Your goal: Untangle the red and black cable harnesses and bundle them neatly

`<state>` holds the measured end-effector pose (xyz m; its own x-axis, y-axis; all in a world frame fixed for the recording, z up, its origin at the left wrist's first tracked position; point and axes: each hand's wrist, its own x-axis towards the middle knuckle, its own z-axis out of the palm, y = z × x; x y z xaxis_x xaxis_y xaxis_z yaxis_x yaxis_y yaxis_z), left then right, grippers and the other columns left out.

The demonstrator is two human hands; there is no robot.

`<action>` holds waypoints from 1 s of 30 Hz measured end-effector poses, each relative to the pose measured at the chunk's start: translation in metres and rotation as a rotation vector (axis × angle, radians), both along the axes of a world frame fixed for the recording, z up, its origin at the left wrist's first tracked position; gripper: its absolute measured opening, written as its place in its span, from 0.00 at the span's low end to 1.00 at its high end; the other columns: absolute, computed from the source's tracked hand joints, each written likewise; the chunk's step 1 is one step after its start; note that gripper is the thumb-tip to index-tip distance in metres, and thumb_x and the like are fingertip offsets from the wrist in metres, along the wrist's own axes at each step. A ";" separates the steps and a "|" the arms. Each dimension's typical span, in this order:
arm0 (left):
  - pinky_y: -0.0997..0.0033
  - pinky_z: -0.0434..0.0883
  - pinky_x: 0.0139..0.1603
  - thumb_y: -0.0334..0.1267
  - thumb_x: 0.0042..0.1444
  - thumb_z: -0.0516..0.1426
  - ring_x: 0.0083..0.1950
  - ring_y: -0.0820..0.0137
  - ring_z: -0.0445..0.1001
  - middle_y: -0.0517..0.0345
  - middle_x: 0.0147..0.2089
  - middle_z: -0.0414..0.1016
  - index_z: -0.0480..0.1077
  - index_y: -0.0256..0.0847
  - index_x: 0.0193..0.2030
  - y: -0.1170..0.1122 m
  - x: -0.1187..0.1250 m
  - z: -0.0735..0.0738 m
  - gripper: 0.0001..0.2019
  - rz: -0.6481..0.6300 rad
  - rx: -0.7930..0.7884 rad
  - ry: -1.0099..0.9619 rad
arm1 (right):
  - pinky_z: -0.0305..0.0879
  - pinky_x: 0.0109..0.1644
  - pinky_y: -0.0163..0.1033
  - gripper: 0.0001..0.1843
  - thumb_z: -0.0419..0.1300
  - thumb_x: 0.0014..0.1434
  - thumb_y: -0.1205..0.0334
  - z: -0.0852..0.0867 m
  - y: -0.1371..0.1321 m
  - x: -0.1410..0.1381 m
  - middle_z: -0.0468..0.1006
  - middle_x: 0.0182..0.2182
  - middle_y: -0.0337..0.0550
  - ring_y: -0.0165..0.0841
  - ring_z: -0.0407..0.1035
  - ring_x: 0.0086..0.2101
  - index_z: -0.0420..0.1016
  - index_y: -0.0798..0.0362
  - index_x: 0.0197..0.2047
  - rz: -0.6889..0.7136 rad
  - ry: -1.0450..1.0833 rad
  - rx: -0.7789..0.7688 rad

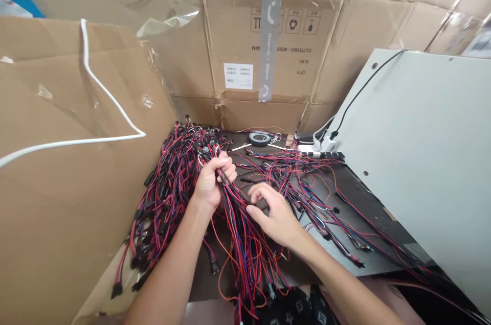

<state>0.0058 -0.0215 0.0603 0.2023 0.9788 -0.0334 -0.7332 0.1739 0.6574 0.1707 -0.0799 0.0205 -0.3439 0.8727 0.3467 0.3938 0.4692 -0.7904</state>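
Head view: left hand point(214, 178) closed around a bundle of wires point(236, 215), gripping it close to its far end; the red, black and blue strands fan out toward the near edge of the dark table point(203, 281). Right hand point(276, 216) just right of the bundle, partly open, its fingers curled and thumb apart; whether it touches any strand cannot be told. To the left lies a dense wire pile point(169, 182) with black connectors; to the right, loose wires point(291, 182) spread across the surface. At the far side sit 1 tape roll point(260, 144) and, right of it, a power strip point(322, 155). Cardboard boxes point(238, 23) stand behind; a pale panel point(422, 161) leans at right.
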 end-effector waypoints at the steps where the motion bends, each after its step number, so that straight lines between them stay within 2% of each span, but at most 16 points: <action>1: 0.81 0.50 0.14 0.24 0.42 0.55 0.14 0.82 0.46 0.71 0.17 0.44 0.52 0.40 0.22 0.000 -0.002 0.001 0.13 0.007 0.000 -0.007 | 0.61 0.43 0.38 0.04 0.57 0.57 0.64 -0.001 0.001 0.002 0.72 0.35 0.41 0.33 0.65 0.36 0.63 0.52 0.34 0.025 -0.028 -0.046; 3: 0.80 0.51 0.14 0.24 0.42 0.54 0.14 0.81 0.48 0.70 0.17 0.45 0.51 0.41 0.21 0.002 -0.006 0.003 0.13 0.031 0.011 -0.002 | 0.60 0.39 0.37 0.04 0.56 0.59 0.61 -0.002 0.000 0.006 0.72 0.32 0.39 0.32 0.65 0.33 0.64 0.52 0.36 0.036 -0.110 -0.094; 6: 0.80 0.57 0.16 0.25 0.42 0.53 0.16 0.79 0.53 0.68 0.17 0.52 0.53 0.40 0.21 0.005 -0.011 0.006 0.11 0.108 0.051 0.057 | 0.58 0.37 0.36 0.03 0.53 0.62 0.64 0.000 -0.008 0.012 0.72 0.30 0.39 0.32 0.66 0.31 0.66 0.52 0.36 0.012 -0.247 -0.036; 8: 0.77 0.65 0.21 0.26 0.43 0.52 0.18 0.76 0.61 0.65 0.18 0.58 0.54 0.40 0.21 0.006 -0.014 0.007 0.09 0.168 0.057 0.100 | 0.57 0.35 0.36 0.07 0.49 0.64 0.65 0.004 -0.017 0.014 0.72 0.28 0.39 0.32 0.67 0.29 0.67 0.52 0.37 0.029 -0.318 -0.003; 10: 0.75 0.68 0.23 0.26 0.44 0.51 0.20 0.75 0.64 0.64 0.19 0.61 0.55 0.40 0.21 0.007 -0.017 0.007 0.08 0.183 0.036 0.118 | 0.57 0.34 0.36 0.10 0.47 0.66 0.64 0.008 -0.025 0.014 0.73 0.27 0.40 0.32 0.68 0.29 0.69 0.52 0.39 0.056 -0.348 0.010; 13: 0.81 0.60 0.15 0.24 0.47 0.50 0.14 0.79 0.58 0.67 0.17 0.58 0.54 0.40 0.22 0.007 -0.023 0.008 0.09 0.121 0.022 0.052 | 0.59 0.36 0.36 0.10 0.48 0.66 0.63 0.009 -0.028 0.017 0.77 0.31 0.41 0.33 0.71 0.32 0.70 0.52 0.43 0.070 -0.373 0.021; 15: 0.84 0.54 0.12 0.23 0.49 0.49 0.12 0.83 0.54 0.70 0.16 0.54 0.51 0.40 0.22 0.006 -0.030 0.010 0.12 0.092 0.045 -0.052 | 0.60 0.37 0.37 0.10 0.49 0.66 0.63 0.003 -0.021 0.026 0.78 0.33 0.43 0.34 0.72 0.33 0.72 0.53 0.43 0.072 -0.403 0.019; 19: 0.87 0.51 0.10 0.22 0.53 0.47 0.11 0.85 0.53 0.71 0.15 0.50 0.46 0.42 0.23 0.004 -0.047 0.018 0.15 0.103 0.078 -0.237 | 0.60 0.37 0.36 0.13 0.50 0.65 0.60 -0.017 0.001 0.056 0.76 0.30 0.43 0.33 0.70 0.32 0.73 0.53 0.35 0.090 -0.418 -0.001; 23: 0.88 0.50 0.09 0.24 0.56 0.45 0.10 0.84 0.52 0.72 0.15 0.48 0.45 0.43 0.25 0.000 -0.057 0.025 0.14 0.138 0.121 -0.333 | 0.59 0.34 0.34 0.17 0.48 0.67 0.60 -0.029 0.008 0.076 0.72 0.22 0.39 0.29 0.66 0.26 0.71 0.54 0.30 0.129 -0.246 -0.077; 26: 0.89 0.51 0.08 0.27 0.60 0.44 0.09 0.84 0.54 0.71 0.15 0.50 0.48 0.43 0.26 -0.001 -0.057 0.026 0.12 0.066 0.064 -0.394 | 0.60 0.36 0.34 0.12 0.51 0.65 0.62 -0.027 0.008 0.075 0.73 0.25 0.38 0.28 0.67 0.27 0.72 0.53 0.34 0.149 -0.268 -0.133; 28: 0.91 0.52 0.07 0.28 0.61 0.45 0.09 0.84 0.56 0.71 0.15 0.52 0.51 0.42 0.29 0.000 -0.057 0.025 0.10 -0.061 -0.048 -0.449 | 0.62 0.39 0.35 0.08 0.52 0.64 0.65 -0.024 0.009 0.069 0.75 0.31 0.39 0.30 0.68 0.32 0.72 0.52 0.37 0.139 -0.373 -0.106; 30: 0.93 0.51 0.06 0.30 0.63 0.46 0.09 0.83 0.58 0.71 0.15 0.53 0.53 0.42 0.31 0.001 -0.056 0.024 0.08 -0.192 -0.175 -0.465 | 0.63 0.43 0.37 0.10 0.50 0.64 0.67 -0.021 0.013 0.059 0.75 0.36 0.42 0.32 0.69 0.36 0.72 0.52 0.42 0.106 -0.485 -0.058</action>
<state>-0.0505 -0.0202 0.0841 0.4096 0.9105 -0.0568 -0.8844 0.4116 0.2202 0.2298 -0.0665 -0.0010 -0.5411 0.8375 0.0764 0.6753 0.4869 -0.5540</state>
